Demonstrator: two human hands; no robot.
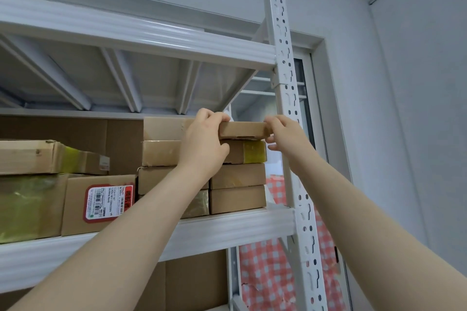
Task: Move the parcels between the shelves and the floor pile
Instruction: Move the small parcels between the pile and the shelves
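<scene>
I log L hand (pixel 202 141) and R hand (pixel 284 134) both curled tight on top parcel (pixel 242 130) — it's btwn them, resting on stack (pixel 237 177) just below, on shelf (pixel 227 227).

At the centre of the frame, a flat top parcel (pixel 243 130) is gripped along its upper edge by the left hand (pixel 202 141) and at its right end by the right hand (pixel 281 134). It lies on a stack of parcels (pixel 237 175) resting on a white shelf (pixel 227 230). A red-labelled box (pixel 98 204) is seen at lower left, and a perforated upright post (pixel 288 98) to the right.
</scene>
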